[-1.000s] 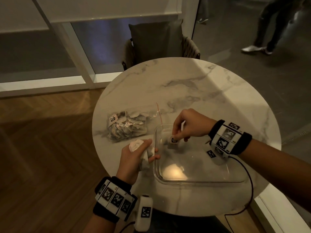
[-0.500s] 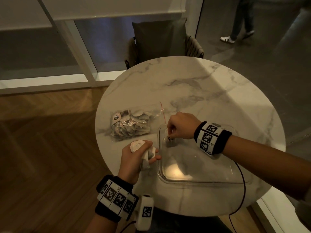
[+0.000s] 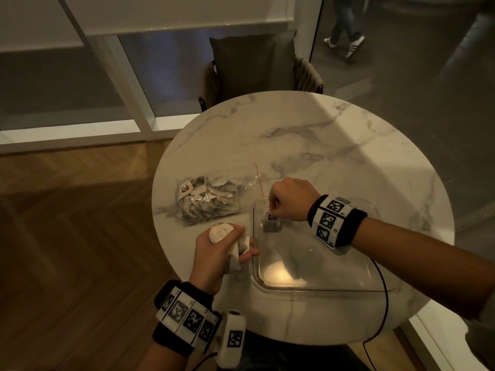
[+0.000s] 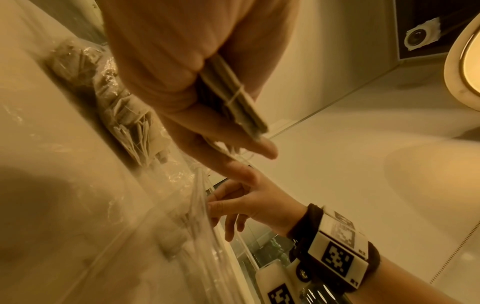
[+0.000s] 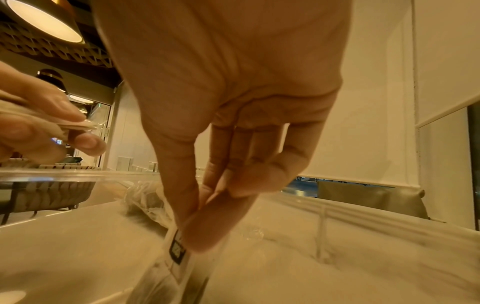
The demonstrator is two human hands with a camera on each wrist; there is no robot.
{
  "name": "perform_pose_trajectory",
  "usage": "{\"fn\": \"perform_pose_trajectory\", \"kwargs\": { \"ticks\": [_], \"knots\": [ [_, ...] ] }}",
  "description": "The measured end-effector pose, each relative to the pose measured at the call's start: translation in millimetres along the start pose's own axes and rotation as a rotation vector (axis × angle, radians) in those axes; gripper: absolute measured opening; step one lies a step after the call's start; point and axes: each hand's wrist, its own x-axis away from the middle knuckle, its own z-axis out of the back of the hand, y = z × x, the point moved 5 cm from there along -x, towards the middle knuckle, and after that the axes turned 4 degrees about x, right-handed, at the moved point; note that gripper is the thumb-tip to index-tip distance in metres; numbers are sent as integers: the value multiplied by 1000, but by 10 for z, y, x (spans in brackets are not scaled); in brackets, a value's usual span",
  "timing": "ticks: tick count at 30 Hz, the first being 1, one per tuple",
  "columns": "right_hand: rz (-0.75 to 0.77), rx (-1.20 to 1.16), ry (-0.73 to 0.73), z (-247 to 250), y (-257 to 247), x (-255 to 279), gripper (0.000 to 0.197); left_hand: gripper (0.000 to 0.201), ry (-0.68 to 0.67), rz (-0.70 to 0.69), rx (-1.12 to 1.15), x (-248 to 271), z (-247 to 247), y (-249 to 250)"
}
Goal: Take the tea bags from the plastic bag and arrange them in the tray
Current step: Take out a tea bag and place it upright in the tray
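A round table (image 3: 308, 135) of white marble veined in grey fills the middle of the head view. At lower right on it sits a clear, shallow tray (image 3: 321, 291), rectangular with rounded corners and a thick glossy rim. In the tray's upper left corner one tea bag (image 3: 272, 225) is pinched by the right hand (image 3: 290, 199): in the right wrist view thumb and forefinger are seen pressed together on its small paper tag, printed in black, with the flat pouch below them, while the other fingers are curled behind.

Left of the tray, a bundle (image 3: 233, 245) of flat, pale paper tea bags is gripped by the left hand (image 3: 214, 253), fingers and thumb wrapped round it; in the left wrist view the bundle's stacked edges and a thin string across them can be made out.

Above the left hand a crinkled, transparent plastic bag (image 3: 206, 200) lies on the marble, packed with more pale tea bags, its mouth with a thin red strip turned toward the tray. Whether bag and tray touch cannot be told.

At the top of the frame, a dark cushioned chair (image 3: 257, 68) is set against the table's edge.
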Motion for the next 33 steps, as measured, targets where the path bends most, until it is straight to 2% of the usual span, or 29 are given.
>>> {"fn": "perform_pose_trajectory", "kwargs": {
  "ticks": [10, 15, 18, 21, 24, 28, 33],
  "knots": [
    [-10, 7, 32, 0, -28, -1, 6, 15, -3, 14, -96, 43, -35, 37],
    [-1, -64, 97, 114, -20, 86, 10, 22, -9, -4, -104, 61, -57, 77],
    [42, -233, 129, 225, -95, 245, 9, 26, 11, -26, -91, 42, -56, 97],
    [136, -515, 140, 298, -288, 439, 14, 30, 37, -47, -58, 13, -81, 121],
    [152, -745, 129, 267, -464, 573, 19, 34, 59, -23, -50, 15, -150, 142],
    [77, -828, 160, 155, -542, 624, 19, 36, 57, -28, -43, 32, -276, 198],
    [61, -897, 155, 118, -515, 615, 16, 34, 6, -16, -50, 41, -397, 210]
  ]
}}
